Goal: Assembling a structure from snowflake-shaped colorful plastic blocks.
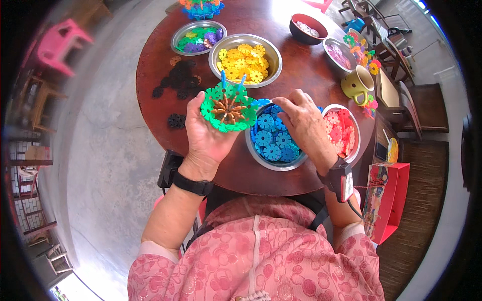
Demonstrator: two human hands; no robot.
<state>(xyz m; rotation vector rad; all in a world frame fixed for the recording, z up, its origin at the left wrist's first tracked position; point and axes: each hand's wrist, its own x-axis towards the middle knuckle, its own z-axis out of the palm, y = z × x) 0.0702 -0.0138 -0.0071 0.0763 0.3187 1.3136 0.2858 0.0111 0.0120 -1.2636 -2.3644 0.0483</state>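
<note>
Bowls ring your round table [301, 70]: blue snowflake discs fill the steel bowl [273, 143] under your right hand [306, 125], red ones the bowl [344, 131] beside it, yellow ones the bowl [246, 61] beyond. Your left hand [208, 133] grips a green disc rosette [227, 108] with a brown centre and two blue stubs, above the table edge. Your right hand's fingertips dip among the blue pieces, hidden, so you cannot tell whether they pinch one.

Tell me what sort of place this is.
Probably a home or a small craft corner, not a factory: a round dark wooden table on a bare concrete floor, metal bowls of snowflake-shaped plastic pieces sorted by colour, and a pink plastic stool beside it.
</note>
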